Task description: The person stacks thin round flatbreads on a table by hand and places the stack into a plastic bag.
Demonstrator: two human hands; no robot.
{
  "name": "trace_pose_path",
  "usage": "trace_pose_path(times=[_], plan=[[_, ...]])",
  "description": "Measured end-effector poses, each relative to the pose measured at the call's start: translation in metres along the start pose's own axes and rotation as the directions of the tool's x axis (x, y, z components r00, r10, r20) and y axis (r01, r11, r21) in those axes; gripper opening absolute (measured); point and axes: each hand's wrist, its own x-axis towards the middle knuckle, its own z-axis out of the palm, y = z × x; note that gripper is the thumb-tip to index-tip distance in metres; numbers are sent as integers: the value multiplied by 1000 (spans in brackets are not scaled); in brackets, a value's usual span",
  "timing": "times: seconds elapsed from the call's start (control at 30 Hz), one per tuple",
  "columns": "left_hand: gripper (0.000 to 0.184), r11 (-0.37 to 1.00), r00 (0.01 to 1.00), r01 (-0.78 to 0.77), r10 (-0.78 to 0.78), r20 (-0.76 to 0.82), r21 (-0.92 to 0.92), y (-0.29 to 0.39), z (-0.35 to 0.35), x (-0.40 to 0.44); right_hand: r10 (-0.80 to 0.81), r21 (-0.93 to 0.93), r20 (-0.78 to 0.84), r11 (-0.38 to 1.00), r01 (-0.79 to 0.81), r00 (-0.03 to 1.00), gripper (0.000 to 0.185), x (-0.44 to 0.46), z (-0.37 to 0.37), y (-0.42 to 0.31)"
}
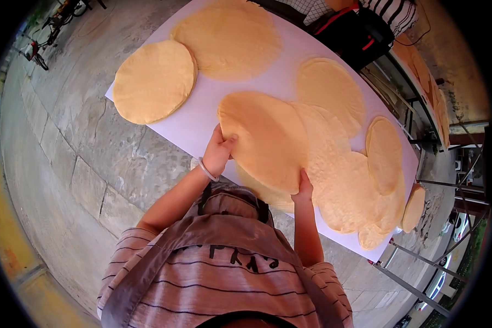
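Observation:
My left hand [218, 152] grips the left edge of a round, flat, pale-yellow sheet [265, 139], thumb on top. On the lower right edge of the same sheet, my right hand [303, 188] is closed with its thumb up along the rim. The sheet is held slightly tilted over the white tabletop [246, 85]; whether it is one sheet or several together I cannot tell. Beside it, overlapping thin sheets [339, 186] spread to the right. A thick round stack [153, 82] of similar sheets lies at the upper left.
More round sheets lie at the top [229, 41], upper right [331, 90] and right end [384, 156] of the table. A person with a black and red bag [363, 35] is at the far side. Metal frame bars [415, 292] stand at right; concrete floor [87, 158] lies left.

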Motion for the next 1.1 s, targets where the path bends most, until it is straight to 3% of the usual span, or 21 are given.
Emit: trace_pose_path(times=[0.03, 0.13, 0.23, 0.3, 0.37, 0.43, 0.53, 0.6, 0.67, 0.77, 0.83, 0.9, 0.93, 1.0, 1.1], plan=[[41, 998, 998, 24, -21, 55, -53, 16, -6, -3, 130, 363, 265, 904, -224, 955, 28, -25, 19, -1], [42, 999, 999, 51, -51, 19, -12, 52, -40, -1, 91, 321, 252, 931, -173, 963, 35, -43, 60, -1], [45, 985, 997, 59, -52, 50, -160, 91, -84, 11, -186, 56, 76, 982, 182, 980, 32, -43, 122, -24], [45, 972, 994, 76, -55, 95, -224, 110, -119, 28, -315, -106, 123, 939, 328, 941, 32, -63, 194, -45], [43, 966, 993, 18, 13, 116, -259, 139, -147, 41, -374, -125, 190, 908, 400, 908, 29, -78, 262, -62], [40, 958, 984, -109, 142, 111, -264, 194, -166, 39, -491, -49, 343, 842, 537, 801, 25, -98, 323, -68], [38, 931, 948, -311, 318, 7, -193, 245, -220, 43, -557, 70, 484, 793, 605, 675, 22, -105, 391, -57], [39, 921, 923, -378, 368, -112, -95, 258, -263, 51, -521, -5, 528, 788, 616, 671, 21, -83, 418, -30], [39, 917, 887, -397, 392, -245, 31, 252, -311, 60, -303, -244, 516, 845, 476, 801, 23, -54, 433, 8], [39, 955, 842, -170, 268, -469, 242, 195, -395, 88, -79, -559, 408, 767, 317, 910, 23, 7, 443, 91], [39, 909, 850, 56, 174, -498, 412, 127, -452, 111, 0, -694, 314, 682, 230, 949, 21, 47, 432, 138], [40, 934, 833, -49, 233, -501, 353, 91, -469, 121, 63, -734, 202, 670, 108, 977, 22, 66, 425, 163], [40, 940, 823, -101, 263, -503, 326, 81, -477, 122, 88, -675, 226, 732, 91, 970, 22, 71, 420, 169], [41, 974, 843, -117, 201, -499, 195, 83, -476, 119, 130, -549, 272, 835, 43, 954, 22, 75, 409, 172], [41, 993, 863, -54, 102, -495, 109, 96, -473, 116, 120, -550, 333, 831, 90, 935, 24, 80, 403, 176]])
